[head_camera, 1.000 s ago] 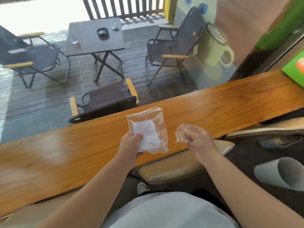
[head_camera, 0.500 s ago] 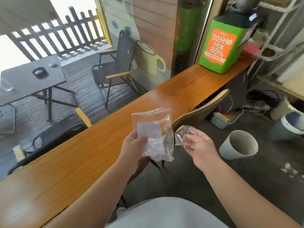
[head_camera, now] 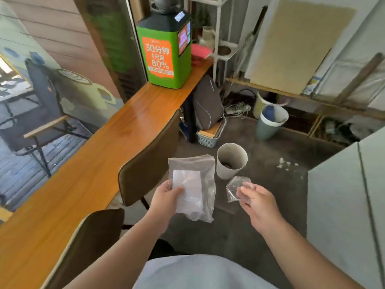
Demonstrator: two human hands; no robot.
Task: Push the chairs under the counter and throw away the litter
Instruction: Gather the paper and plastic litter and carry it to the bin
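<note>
My left hand [head_camera: 166, 198] grips a clear plastic bag [head_camera: 194, 184] with a white paper inside, held upright in front of me. My right hand [head_camera: 255, 200] pinches a small crumpled clear wrapper [head_camera: 236, 187] between its fingertips. Just beyond both hands a grey open bin [head_camera: 231, 160] stands on the floor with something dark at its bottom. Along the left runs the long wooden counter [head_camera: 125, 138]. Two dark chairs sit against it: one [head_camera: 145, 161] with its back close to the counter edge, another [head_camera: 87, 247] nearer to me.
A green charging kiosk [head_camera: 166, 55] stands on the counter's far end. A grey backpack [head_camera: 206, 105] and a small basket [head_camera: 208, 138] sit under it. A second bin with a blue liner [head_camera: 269, 122] stands further back. A grey cabinet [head_camera: 345, 205] is on the right; white scraps [head_camera: 286, 163] lie on the floor.
My view has swung right from the counter and patio toward the room's floor and the grey bin. Both hands keep their hold on the bag and the wrapper.
</note>
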